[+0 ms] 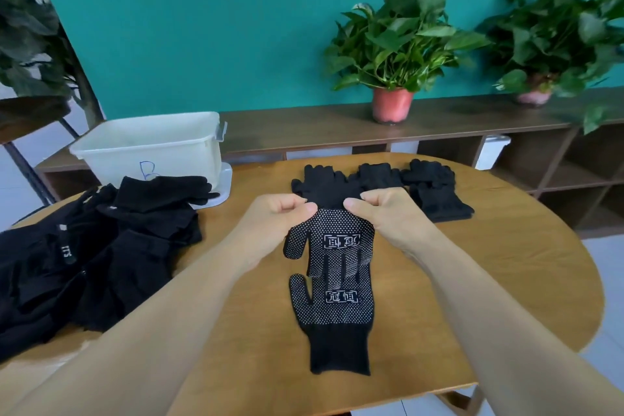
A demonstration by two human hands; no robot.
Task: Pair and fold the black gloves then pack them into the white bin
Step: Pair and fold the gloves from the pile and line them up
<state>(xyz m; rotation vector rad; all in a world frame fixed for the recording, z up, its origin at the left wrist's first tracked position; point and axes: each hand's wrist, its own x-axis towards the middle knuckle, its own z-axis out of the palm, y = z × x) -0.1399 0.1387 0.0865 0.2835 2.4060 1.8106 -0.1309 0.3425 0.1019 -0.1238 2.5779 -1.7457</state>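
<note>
Two hands: both mine, held over the middle of the wooden table (489, 280), each one closed in a pinch on the same glove
Left hand (280, 223): thumb and curled fingers pinch the left side of the upper glove's cuff
Right hand (388, 216): thumb and curled fingers pinch the right side of that cuff, just beside my left hand
Upper glove (334, 230): black with white dots and a white printed label, cuff away from me, fingers pointing toward me and lying over the fingers of the lower glove
Lower glove (337, 314): same dotted kind, flat on the table, thumb on the left, plain black cuff toward me
Folded gloves (435, 192): black bundles in a row at the far side of the table, just past my hands; I cannot tell where the held cuff ends and the nearest bundle begins
Loose pile (101, 246): a heap of black gloves at the left of the table
White bin (152, 149): far left, behind the loose pile, a blue letter on its front wall
Plants (398, 44): two in pink pots on the shelf by the teal wall
</note>
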